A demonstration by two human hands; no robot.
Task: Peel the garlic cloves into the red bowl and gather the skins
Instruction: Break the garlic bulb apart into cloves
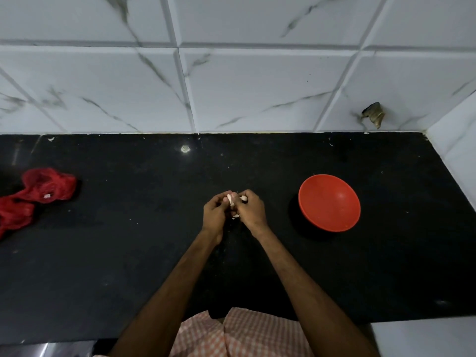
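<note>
Checked cloth [244,333] nearest, at the counter edge. Black stone counter [128,266], speckled. Two hands mid-counter: left hand [215,215] and right hand [251,211] pressed together, fingers of both curled round garlic [231,200]; clove count can't tell. One red bowl [329,202] near the right hand, apart from it. One red mesh bag [38,194] far left. Few skin flecks [51,138] by the wall. Marbled white tile wall [231,86] behind.
</note>
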